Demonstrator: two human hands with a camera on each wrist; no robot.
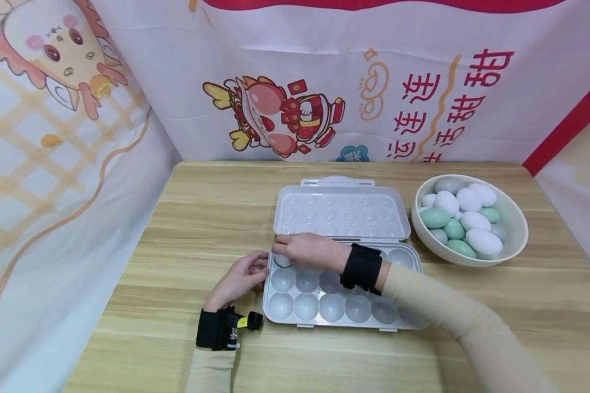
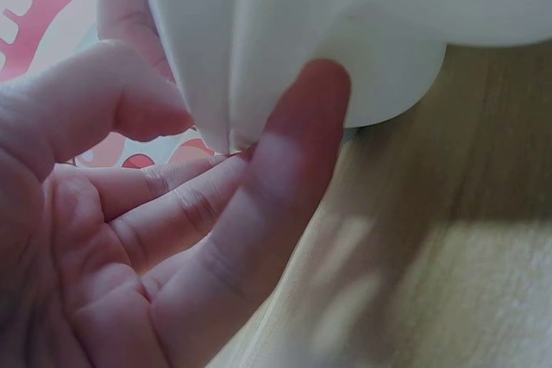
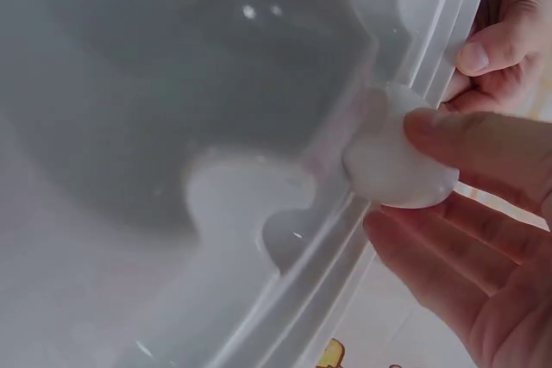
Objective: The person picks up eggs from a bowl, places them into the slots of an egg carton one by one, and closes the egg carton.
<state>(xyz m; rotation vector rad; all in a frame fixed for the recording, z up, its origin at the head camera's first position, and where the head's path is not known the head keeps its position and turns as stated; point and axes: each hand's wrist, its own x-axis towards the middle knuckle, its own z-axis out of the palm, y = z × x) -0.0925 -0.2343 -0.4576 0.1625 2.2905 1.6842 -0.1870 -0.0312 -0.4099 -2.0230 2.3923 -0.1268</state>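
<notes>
Egg [image 3: 392, 165] at tray [image 1: 319, 292] edge, table [image 1: 192, 218] beyond

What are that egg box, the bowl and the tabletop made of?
The egg box looks like glossy moulded plastic: its cups catch bright glints. The bowl seems smooth plastic or ceramic; its plain pale wall leaves that open. The tabletop looks like satiny wood or laminate: streaky grain, soft highlights.
</notes>
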